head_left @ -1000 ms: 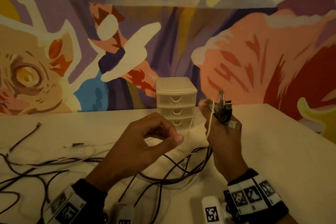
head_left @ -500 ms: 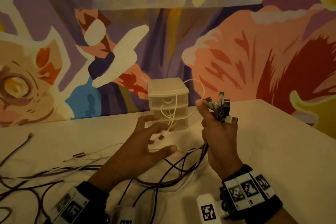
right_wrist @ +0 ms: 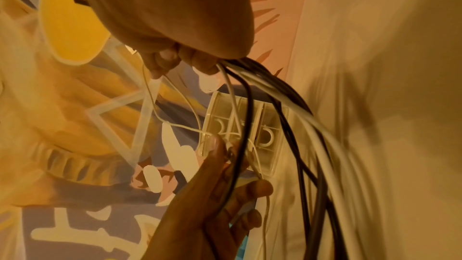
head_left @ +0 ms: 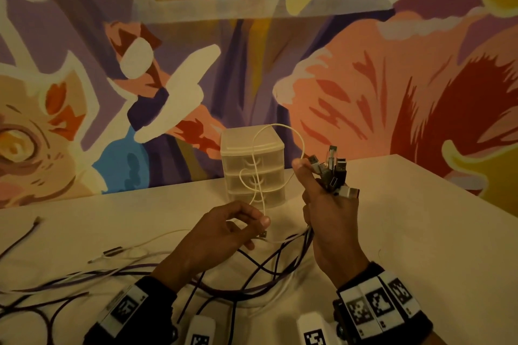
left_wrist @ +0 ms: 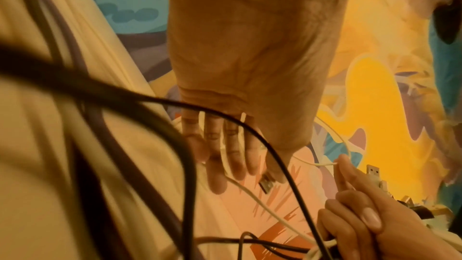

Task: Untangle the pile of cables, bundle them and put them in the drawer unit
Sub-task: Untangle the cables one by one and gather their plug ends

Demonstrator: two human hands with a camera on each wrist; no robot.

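Note:
My right hand [head_left: 330,210] is raised above the table and grips a bunch of cable plugs [head_left: 332,171] that stick up from its fingers, while the dark and white cables [right_wrist: 300,126] hang down from the fist. A thin white cable [head_left: 260,165] loops up in front of the drawer unit [head_left: 252,165] from the right fingertips to my left hand [head_left: 232,230]. The left thumb and fingers pinch that white cable, and a small dark plug [left_wrist: 266,184] hangs just below them. The translucent drawer unit stands at the back of the table, drawers closed.
Loose dark and white cables [head_left: 84,277] trail across the white table [head_left: 420,232] to the left and toward me. A painted mural wall stands right behind the drawer unit. The table's right edge runs diagonally at far right.
The white cable has risen into a tall loop before the drawer unit. My left hand went from spread fingers to a pinch on it. The right hand stayed raised with the plugs.

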